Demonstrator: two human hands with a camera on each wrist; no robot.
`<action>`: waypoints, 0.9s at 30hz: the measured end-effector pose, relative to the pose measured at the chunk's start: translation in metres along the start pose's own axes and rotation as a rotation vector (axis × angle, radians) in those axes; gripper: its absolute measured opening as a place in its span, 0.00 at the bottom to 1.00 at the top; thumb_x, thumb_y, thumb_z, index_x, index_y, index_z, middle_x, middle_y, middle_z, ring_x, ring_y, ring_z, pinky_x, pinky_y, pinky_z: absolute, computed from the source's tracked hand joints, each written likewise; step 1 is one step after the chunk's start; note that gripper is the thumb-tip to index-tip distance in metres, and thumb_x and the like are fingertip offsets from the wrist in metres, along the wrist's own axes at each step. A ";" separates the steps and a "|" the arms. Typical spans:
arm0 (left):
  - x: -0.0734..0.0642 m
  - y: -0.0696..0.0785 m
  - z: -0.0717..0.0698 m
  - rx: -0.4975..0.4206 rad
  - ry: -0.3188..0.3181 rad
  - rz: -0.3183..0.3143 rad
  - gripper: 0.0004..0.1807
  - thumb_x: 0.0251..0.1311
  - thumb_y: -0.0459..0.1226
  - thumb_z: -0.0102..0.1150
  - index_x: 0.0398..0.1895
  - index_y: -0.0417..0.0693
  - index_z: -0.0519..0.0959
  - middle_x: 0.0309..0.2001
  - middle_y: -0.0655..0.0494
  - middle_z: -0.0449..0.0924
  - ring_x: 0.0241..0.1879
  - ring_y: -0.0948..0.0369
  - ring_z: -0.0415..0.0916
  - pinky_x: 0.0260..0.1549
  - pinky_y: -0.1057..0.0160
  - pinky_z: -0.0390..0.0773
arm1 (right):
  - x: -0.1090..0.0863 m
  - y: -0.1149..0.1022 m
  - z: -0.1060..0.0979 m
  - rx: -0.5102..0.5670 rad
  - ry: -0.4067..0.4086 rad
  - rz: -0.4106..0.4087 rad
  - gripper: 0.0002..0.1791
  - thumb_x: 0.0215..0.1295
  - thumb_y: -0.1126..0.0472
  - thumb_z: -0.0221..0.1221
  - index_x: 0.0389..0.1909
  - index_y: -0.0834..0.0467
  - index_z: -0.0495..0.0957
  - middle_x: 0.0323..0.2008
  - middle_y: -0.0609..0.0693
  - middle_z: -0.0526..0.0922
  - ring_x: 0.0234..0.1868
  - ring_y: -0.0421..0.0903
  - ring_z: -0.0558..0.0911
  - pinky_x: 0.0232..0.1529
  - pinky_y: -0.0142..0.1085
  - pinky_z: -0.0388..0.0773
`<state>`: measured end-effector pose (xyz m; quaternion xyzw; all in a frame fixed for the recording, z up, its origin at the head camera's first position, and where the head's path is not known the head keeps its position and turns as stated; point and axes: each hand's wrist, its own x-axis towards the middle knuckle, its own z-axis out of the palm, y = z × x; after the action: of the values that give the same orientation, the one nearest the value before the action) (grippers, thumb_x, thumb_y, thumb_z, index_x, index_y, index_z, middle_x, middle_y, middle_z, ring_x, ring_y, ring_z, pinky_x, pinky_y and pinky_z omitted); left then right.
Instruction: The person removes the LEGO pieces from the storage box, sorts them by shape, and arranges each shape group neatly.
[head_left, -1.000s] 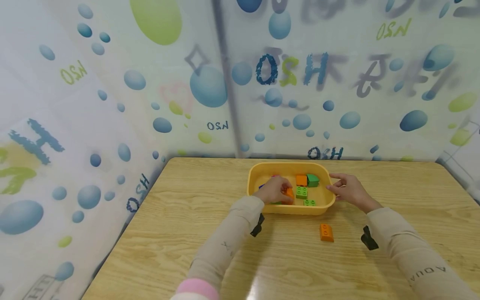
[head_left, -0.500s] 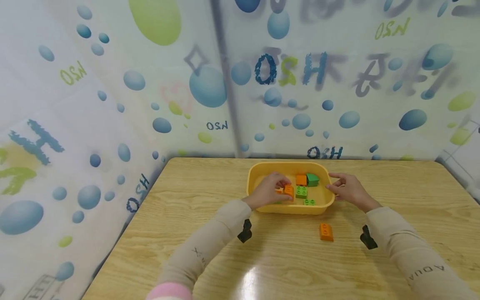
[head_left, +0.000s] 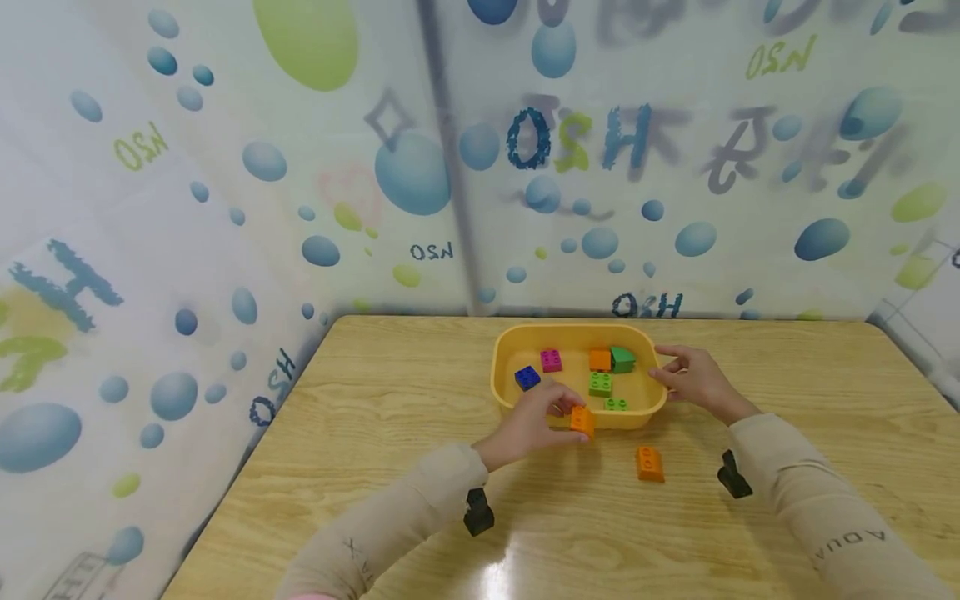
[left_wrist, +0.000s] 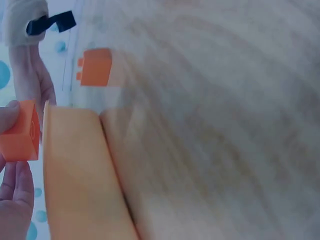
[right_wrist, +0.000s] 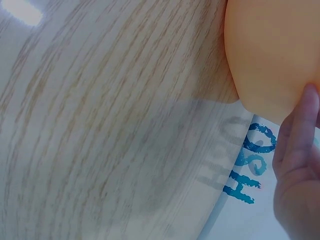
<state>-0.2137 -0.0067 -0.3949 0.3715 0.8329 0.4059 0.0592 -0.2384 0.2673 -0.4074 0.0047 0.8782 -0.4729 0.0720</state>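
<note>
In the head view my left hand (head_left: 531,423) pinches an orange toy building brick (head_left: 581,422) between thumb and fingers, over the near rim of the yellow tray (head_left: 558,332). The left wrist view shows that orange brick (left_wrist: 22,131) held up beside the tray's outer wall (left_wrist: 80,170). My right hand (head_left: 697,382) grips the tray's right end, thumb at the rim and fingers along the outside; its fingers (right_wrist: 302,125) press the wall in the right wrist view. A second orange brick (head_left: 650,464), studs showing, lies on the table in front of the tray.
Inside the tray are a blue brick (head_left: 527,377), a pink brick (head_left: 551,360), a lime green brick (head_left: 600,384), another lime brick (head_left: 616,404), an orange block (head_left: 600,359) and a dark green curved block (head_left: 622,360). The wooden table (head_left: 405,383) ends at a patterned curtain (head_left: 480,208).
My left hand has lifted the orange brick out of the tray's inside and moved it toward me over the near rim, uncovering the blue and pink bricks. The right hand stays at the tray.
</note>
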 end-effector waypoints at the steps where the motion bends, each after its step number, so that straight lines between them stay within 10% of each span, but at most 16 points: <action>1: -0.003 0.000 0.003 -0.012 -0.006 0.001 0.19 0.43 0.39 0.67 0.40 0.45 0.75 0.36 0.59 0.71 0.36 0.65 0.69 0.38 0.73 0.72 | 0.000 0.000 0.000 0.000 0.000 -0.002 0.33 0.62 0.59 0.54 0.63 0.70 0.53 0.38 0.63 0.72 0.31 0.49 0.78 0.30 0.37 0.78; 9: -0.015 -0.002 0.027 -0.095 -0.045 -0.044 0.19 0.44 0.38 0.67 0.41 0.45 0.76 0.36 0.60 0.69 0.37 0.65 0.69 0.38 0.75 0.71 | -0.001 -0.001 0.000 0.000 0.002 0.002 0.34 0.61 0.58 0.54 0.63 0.69 0.53 0.38 0.63 0.72 0.30 0.47 0.78 0.32 0.38 0.78; 17: -0.020 -0.005 0.048 0.100 0.020 -0.058 0.19 0.41 0.42 0.69 0.39 0.47 0.77 0.34 0.64 0.71 0.35 0.70 0.67 0.37 0.77 0.67 | -0.001 -0.003 0.001 0.006 0.000 0.010 0.34 0.62 0.59 0.54 0.63 0.70 0.53 0.38 0.63 0.72 0.29 0.45 0.78 0.30 0.37 0.78; 27: -0.017 -0.008 0.057 0.116 0.012 -0.148 0.19 0.41 0.42 0.69 0.38 0.48 0.76 0.34 0.64 0.70 0.35 0.69 0.65 0.36 0.75 0.66 | 0.000 -0.002 0.000 -0.003 0.006 0.016 0.34 0.61 0.59 0.54 0.63 0.69 0.53 0.38 0.63 0.72 0.28 0.45 0.78 0.32 0.39 0.78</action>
<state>-0.1832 0.0148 -0.4421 0.3094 0.8805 0.3536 0.0624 -0.2384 0.2661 -0.4059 0.0130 0.8789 -0.4712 0.0729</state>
